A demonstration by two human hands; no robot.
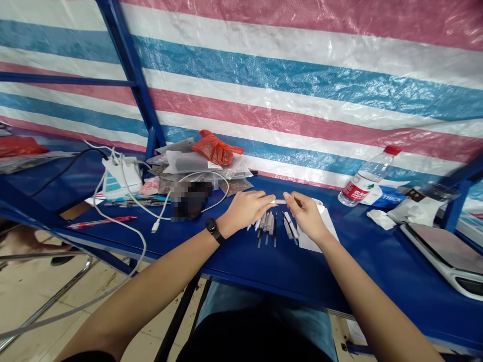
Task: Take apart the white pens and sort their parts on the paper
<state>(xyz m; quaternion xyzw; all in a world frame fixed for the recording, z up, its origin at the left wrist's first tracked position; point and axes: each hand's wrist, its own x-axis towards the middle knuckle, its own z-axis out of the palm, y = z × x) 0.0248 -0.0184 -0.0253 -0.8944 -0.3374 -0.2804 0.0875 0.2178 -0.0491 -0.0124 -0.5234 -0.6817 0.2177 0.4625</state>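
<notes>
Over the blue table my left hand (249, 207), with a black watch on its wrist, is closed on one end of a thin white stick (279, 201). The fingers of my right hand (304, 213) pinch the stick's other end. Just below my hands lie several grey and white pen parts (267, 222) with thin dark refills pointing toward me. More pen parts (290, 228) rest beside my right hand, at the edge of a white sheet of paper (328, 226) partly under that hand.
Plastic bags with a red bag (217, 148), white cables (141, 241) and a red pen (101, 222) lie to the left. A water bottle (368, 178), crumpled tissue (381, 219) and a scale (445, 256) are at the right.
</notes>
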